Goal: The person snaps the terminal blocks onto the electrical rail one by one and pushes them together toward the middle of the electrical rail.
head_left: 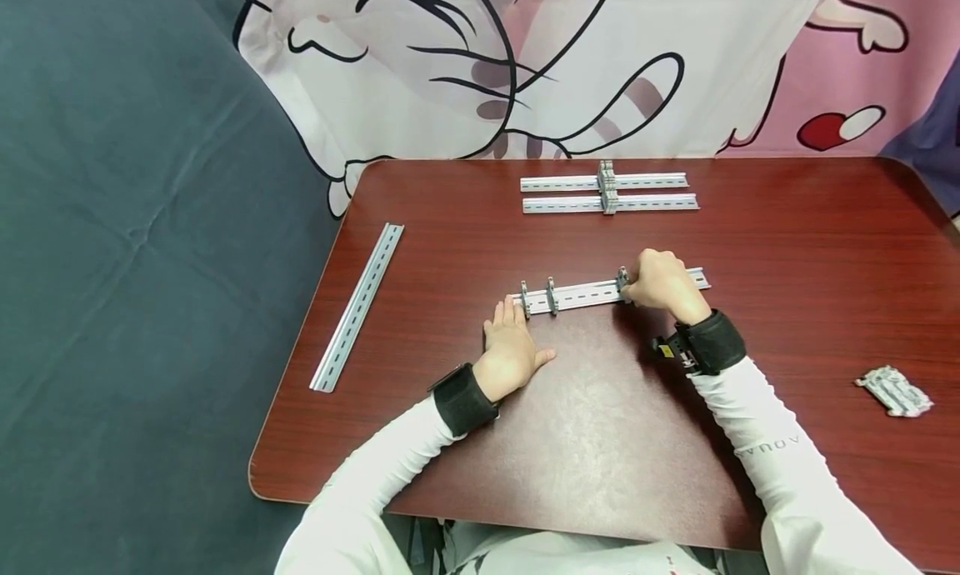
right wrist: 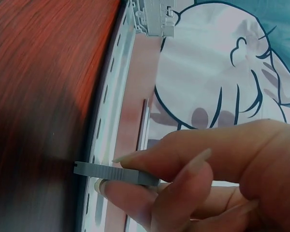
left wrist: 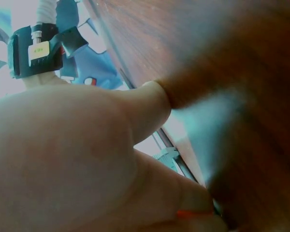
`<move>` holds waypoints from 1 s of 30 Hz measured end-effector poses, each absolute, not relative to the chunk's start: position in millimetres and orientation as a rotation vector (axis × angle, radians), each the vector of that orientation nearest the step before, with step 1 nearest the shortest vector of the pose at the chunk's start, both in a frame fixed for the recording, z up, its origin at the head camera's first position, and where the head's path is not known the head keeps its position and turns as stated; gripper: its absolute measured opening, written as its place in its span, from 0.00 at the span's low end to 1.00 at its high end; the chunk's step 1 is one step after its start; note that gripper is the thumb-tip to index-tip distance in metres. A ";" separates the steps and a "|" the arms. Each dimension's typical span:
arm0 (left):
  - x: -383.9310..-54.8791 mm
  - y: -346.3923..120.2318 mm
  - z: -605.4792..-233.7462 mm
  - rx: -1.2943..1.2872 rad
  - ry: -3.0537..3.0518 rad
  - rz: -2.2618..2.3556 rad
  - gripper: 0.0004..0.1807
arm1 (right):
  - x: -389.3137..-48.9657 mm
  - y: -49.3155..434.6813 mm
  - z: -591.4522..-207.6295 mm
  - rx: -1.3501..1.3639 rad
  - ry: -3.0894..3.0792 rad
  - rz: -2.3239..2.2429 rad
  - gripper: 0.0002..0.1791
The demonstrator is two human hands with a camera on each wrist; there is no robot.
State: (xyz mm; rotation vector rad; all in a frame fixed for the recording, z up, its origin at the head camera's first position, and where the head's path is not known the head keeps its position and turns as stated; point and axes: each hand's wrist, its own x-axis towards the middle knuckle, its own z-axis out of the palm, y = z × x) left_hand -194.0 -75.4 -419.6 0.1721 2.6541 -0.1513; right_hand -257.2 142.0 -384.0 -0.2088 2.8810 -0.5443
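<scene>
A slotted metal DIN rail [head_left: 587, 296] lies across the middle of the table, tilted slightly up to the right. Two grey terminal blocks [head_left: 552, 296] stand on its left part, a short gap between them. My left hand [head_left: 510, 354] lies palm down, its straight fingertips touching the rail's left end and the thumb spread aside. Toward the rail's right end my right hand [head_left: 663, 285] pinches a thin grey terminal block [right wrist: 113, 172] between thumb and finger. In the right wrist view this block sits across the rail. The left wrist view mostly shows the hand itself, and its fingertips are hidden.
Two parallel rails [head_left: 555, 204] at the table's back are bridged by a group of terminal blocks [head_left: 607, 187]. Another bare rail [head_left: 357, 308] lies slantwise near the left edge. A small pile of terminal blocks [head_left: 895, 392] sits at the right. Patterned cloth [head_left: 420, 92] hangs behind the table.
</scene>
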 end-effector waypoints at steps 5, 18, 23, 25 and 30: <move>-191.0 -78.6 -419.4 0.178 2.669 -0.170 0.52 | -256.5 132.9 -384.3 -0.221 2.881 -0.536 0.19; -184.2 -80.9 -420.8 0.168 2.682 -0.147 0.52 | -226.4 81.3 -378.6 -0.233 3.174 -0.563 0.24; -187.8 -80.9 -416.9 0.178 2.693 -0.104 0.52 | -225.1 43.7 -381.0 -0.309 3.107 -0.559 0.23; -188.2 -79.9 -415.5 0.187 2.693 -0.092 0.52 | -225.8 38.0 -385.9 -0.283 3.127 -0.535 0.21; -186.8 -79.8 -413.7 0.177 2.695 -0.091 0.53 | -228.9 34.8 -397.6 -0.296 3.171 -0.543 0.14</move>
